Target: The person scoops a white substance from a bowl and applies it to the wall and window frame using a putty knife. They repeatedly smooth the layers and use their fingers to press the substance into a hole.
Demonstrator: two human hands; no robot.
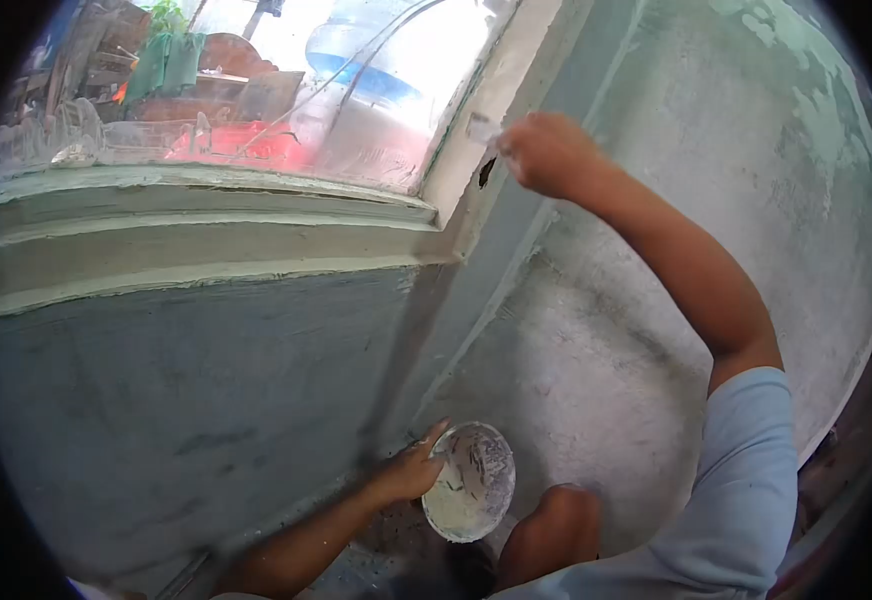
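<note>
Window [256,90] filled the upper left, its pane smeared; beyond it a red shape, green cloth and a large water bottle, all blurred. Below ran a stepped sill [186,225], pale green on top and grey beneath. Under the sill, a dark grey-blue wall [156,400].

Left hand [411,470] low at centre, fingers curled around the rim of a small bowl [471,480], thumb over the near edge. The bowl was tilted toward the camera, its inside coated with white paste, and it was held just off the wall near the floor corner. A knee [551,525] showed just right of the bowl.

Right hand [546,155] raised high, clenched around a small flat tool [483,128], probably a scraper blade; only its pale tip showed past the fingers. The tip touched the white window frame edge [476,150], just above a dark hole [485,172] in the frame. The arm ran down to a light blue sleeve [746,470]. Right of it, a patchy plastered wall [756,150].

Judgement: the filling step was in hand, paste being pressed onto the frame beside the hole. The next move would call for a firm, flat stroke over the hole, then a reach down to the bowl for more paste, keeping the bowl steady.
</note>
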